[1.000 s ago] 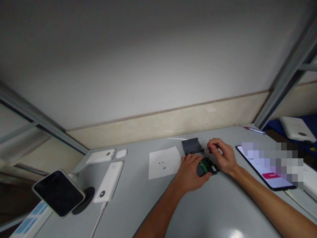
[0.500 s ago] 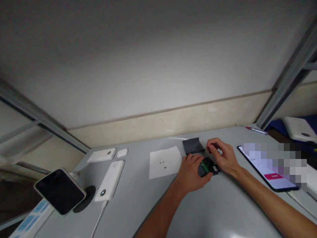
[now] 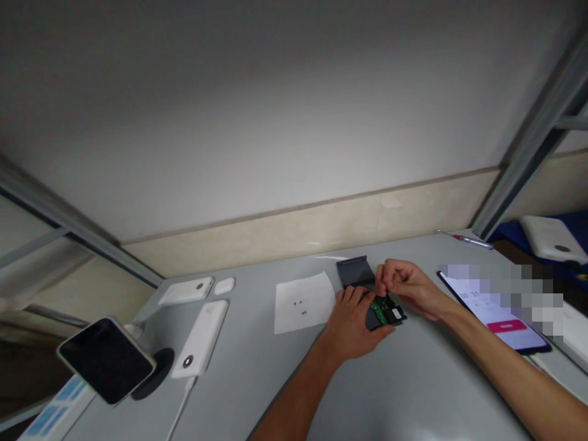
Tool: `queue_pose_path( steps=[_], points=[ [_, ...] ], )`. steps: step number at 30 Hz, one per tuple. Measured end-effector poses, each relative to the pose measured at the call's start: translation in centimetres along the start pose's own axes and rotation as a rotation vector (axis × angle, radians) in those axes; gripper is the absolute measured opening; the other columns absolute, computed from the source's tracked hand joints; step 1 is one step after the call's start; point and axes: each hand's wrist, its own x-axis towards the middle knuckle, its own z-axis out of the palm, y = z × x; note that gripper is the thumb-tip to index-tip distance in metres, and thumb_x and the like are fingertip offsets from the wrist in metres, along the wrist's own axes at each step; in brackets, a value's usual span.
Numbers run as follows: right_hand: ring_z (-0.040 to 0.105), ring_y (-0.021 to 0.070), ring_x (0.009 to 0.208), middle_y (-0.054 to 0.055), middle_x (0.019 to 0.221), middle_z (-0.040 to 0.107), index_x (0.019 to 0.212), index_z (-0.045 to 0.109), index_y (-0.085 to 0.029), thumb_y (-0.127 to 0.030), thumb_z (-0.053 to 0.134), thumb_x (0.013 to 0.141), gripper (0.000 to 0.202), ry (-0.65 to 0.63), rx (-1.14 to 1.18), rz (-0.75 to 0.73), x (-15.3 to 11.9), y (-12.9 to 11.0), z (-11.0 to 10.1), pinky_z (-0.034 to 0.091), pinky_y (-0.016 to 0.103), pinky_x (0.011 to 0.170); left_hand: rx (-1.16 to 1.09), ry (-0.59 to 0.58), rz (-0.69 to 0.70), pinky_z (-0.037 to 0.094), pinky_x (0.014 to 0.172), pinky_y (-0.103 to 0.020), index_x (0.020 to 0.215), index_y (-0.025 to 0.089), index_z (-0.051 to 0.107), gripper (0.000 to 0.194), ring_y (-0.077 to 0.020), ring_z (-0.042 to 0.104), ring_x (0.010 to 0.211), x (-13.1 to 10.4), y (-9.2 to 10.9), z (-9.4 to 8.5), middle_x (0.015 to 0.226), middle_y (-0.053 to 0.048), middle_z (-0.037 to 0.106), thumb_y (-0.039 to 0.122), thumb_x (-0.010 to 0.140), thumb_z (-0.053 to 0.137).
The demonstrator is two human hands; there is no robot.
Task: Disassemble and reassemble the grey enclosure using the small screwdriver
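Note:
My left hand (image 3: 350, 324) is closed round the near left side of a small black electronic device (image 3: 373, 324), holding it on the grey table. A green circuit board (image 3: 379, 311) shows inside its opened case, with a white label (image 3: 396, 314) at the right. Over the board's far side, my right hand (image 3: 407, 286) pinches with thumb and fingertips. What it grips looks like a thin screwdriver, mostly hidden by the fingers. Just behind lies a dark cover (image 3: 355, 271) with a row of holes. Several tiny screws (image 3: 301, 303) rest on white paper (image 3: 285, 320), left of my left hand.
A red-and-silver screwdriver (image 3: 473, 241) lies at the back right. The phone with a lit screen (image 3: 496, 312) is right of my right hand. Two white power banks (image 3: 202, 337), a white earbud case (image 3: 225, 286) and a phone on a stand (image 3: 108, 361) occupy the left.
My right hand has shifted slightly left over the board, and the thin shaft seen below its fingers is now hidden. My left hand still holds the device. The view has moved slightly.

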Motion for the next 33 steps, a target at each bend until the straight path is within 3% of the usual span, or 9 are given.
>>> queue_pose_path(
  steps=[4, 7, 9, 15, 18, 21, 25, 30, 33],
  points=[
    [0.048, 0.0127, 0.057, -0.002, 0.067, 0.056, 0.074, 0.057, -0.021, -0.053, 0.083, 0.080, 0.041, 0.054, 0.013, 0.001, 0.1, -0.1, 0.5, 0.039, 0.025, 0.055, -0.003, -0.004, -0.006, 0.044, 0.109, -0.052, 0.137, 0.025, 0.053, 0.063, -0.0310, 0.053, 0.120, 0.0, 0.1, 0.0, 0.131, -0.008, 0.062, 0.056, 0.087, 0.074],
    [0.047, 0.0167, 0.060, 0.002, 0.067, 0.053, 0.076, 0.061, -0.021, -0.069, 0.063, 0.089, 0.050, 0.055, 0.041, 0.042, 0.2, -0.3, 0.8, 0.043, 0.031, 0.057, -0.006, 0.001, -0.008, 0.044, 0.110, -0.052, 0.140, 0.025, 0.052, 0.063, -0.0311, 0.052, 0.121, -0.1, 0.2, -0.1, 0.134, -0.008, 0.061, 0.054, 0.088, 0.073],
    [0.047, 0.0178, 0.061, 0.003, 0.066, 0.051, 0.075, 0.064, -0.020, -0.069, 0.055, 0.093, 0.053, 0.053, 0.078, 0.089, 0.2, -0.4, 0.8, 0.045, 0.033, 0.060, -0.008, 0.000, -0.011, 0.044, 0.109, -0.052, 0.139, 0.026, 0.053, 0.062, -0.0313, 0.052, 0.121, -0.1, 0.2, -0.1, 0.134, -0.008, 0.061, 0.053, 0.088, 0.074],
    [0.058, 0.0184, 0.074, 0.006, 0.085, 0.066, 0.077, 0.063, -0.019, -0.051, 0.084, 0.079, 0.038, -0.007, 0.136, 0.087, 0.0, -0.3, 0.4, 0.045, 0.031, 0.068, 0.007, 0.005, -0.007, 0.043, 0.110, -0.054, 0.142, 0.024, 0.050, 0.066, -0.0328, 0.051, 0.123, -0.1, 0.0, 0.1, 0.137, -0.010, 0.060, 0.056, 0.089, 0.072],
    [0.048, 0.0131, 0.060, 0.000, 0.070, 0.060, 0.075, 0.056, -0.021, -0.044, 0.085, 0.081, 0.037, -0.009, 0.193, 0.070, 0.0, -0.3, 0.6, 0.036, 0.026, 0.059, 0.002, 0.003, -0.002, 0.044, 0.109, -0.052, 0.139, 0.025, 0.053, 0.062, -0.0317, 0.052, 0.121, -0.1, 0.1, 0.0, 0.133, -0.008, 0.061, 0.054, 0.088, 0.073],
    [0.040, 0.0139, 0.059, -0.002, 0.066, 0.050, 0.078, 0.060, -0.022, -0.055, 0.075, 0.086, 0.038, 0.046, 0.244, 0.068, 0.1, -0.4, 0.6, 0.033, 0.028, 0.058, -0.002, 0.006, -0.008, 0.045, 0.109, -0.052, 0.137, 0.027, 0.054, 0.060, -0.0312, 0.053, 0.120, -0.1, 0.2, -0.1, 0.131, -0.007, 0.061, 0.053, 0.088, 0.074],
    [0.044, 0.0168, 0.065, 0.001, 0.067, 0.051, 0.083, 0.069, -0.020, -0.058, 0.068, 0.091, 0.039, 0.087, 0.200, 0.107, 0.3, -0.5, 0.0, 0.038, 0.031, 0.065, -0.001, 0.004, -0.004, 0.044, 0.109, -0.051, 0.137, 0.026, 0.054, 0.060, -0.0306, 0.053, 0.120, -0.1, 0.1, -0.1, 0.130, -0.008, 0.061, 0.054, 0.088, 0.073],
    [0.060, 0.0196, 0.082, 0.006, 0.091, 0.067, 0.078, 0.066, -0.020, -0.047, 0.084, 0.081, 0.033, 0.059, 0.193, 0.076, 0.2, -0.2, -0.3, 0.043, 0.032, 0.074, 0.002, 0.003, 0.006, 0.042, 0.112, -0.051, 0.139, 0.024, 0.053, 0.063, -0.0304, 0.051, 0.122, -0.1, -0.2, 0.1, 0.133, -0.008, 0.060, 0.056, 0.088, 0.073],
    [0.053, 0.0135, 0.065, -0.001, 0.075, 0.063, 0.079, 0.061, -0.022, -0.037, 0.087, 0.080, 0.030, 0.067, 0.261, 0.069, 0.1, 0.0, -0.2, 0.038, 0.027, 0.064, 0.008, -0.016, 0.009, 0.042, 0.112, -0.052, 0.141, 0.024, 0.053, 0.067, -0.0313, 0.051, 0.122, -0.1, -0.3, 0.2, 0.132, -0.008, 0.059, 0.057, 0.086, 0.074]
  ],
)
